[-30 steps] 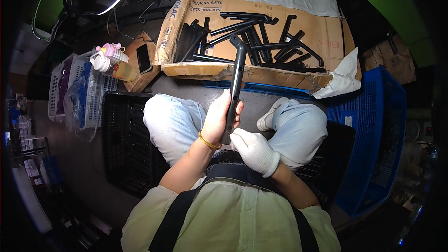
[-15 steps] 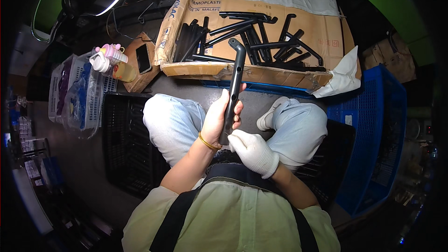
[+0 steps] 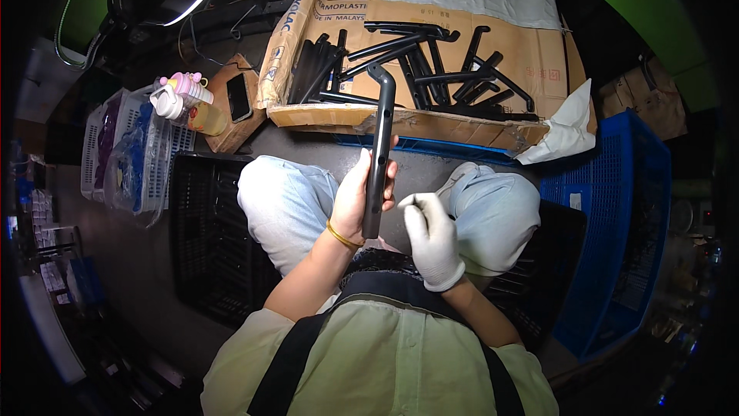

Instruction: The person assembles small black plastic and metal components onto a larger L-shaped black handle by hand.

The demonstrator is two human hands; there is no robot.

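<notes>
Since 1 s ago the long black plastic bar (image 3: 379, 156) has tipped slightly, its bent top end now nearer the cardboard box (image 3: 477, 120), and the right hand (image 3: 431, 235) has lifted off the knee and come in beside the bar's lower end.

Left hand (image 3: 356, 199), bare with a gold bangle at the wrist, is wrapped around the lower half of the bar, thumb on the near side, fingers curled round the far side. Bar stands nearly upright over the lap, between the 2 knees in light trousers.

Right hand wears a white glove, fingers curled in, index and thumb pinched close together just right of the bar's lower end. Can't tell if it touches the bar or holds anything small.

Box ahead of the knees holds a heap of similar black bars (image 3: 431, 70), with a grey-white sheet at its far end. White cloth (image 3: 566, 127) hangs at the box's right corner. Blue crate (image 3: 616, 231) on the right, black crate (image 3: 208, 239) on the left. Further left: white basket (image 3: 131, 158), bottle with pink cap (image 3: 188, 100), phone (image 3: 239, 98) on a small carton.
</notes>
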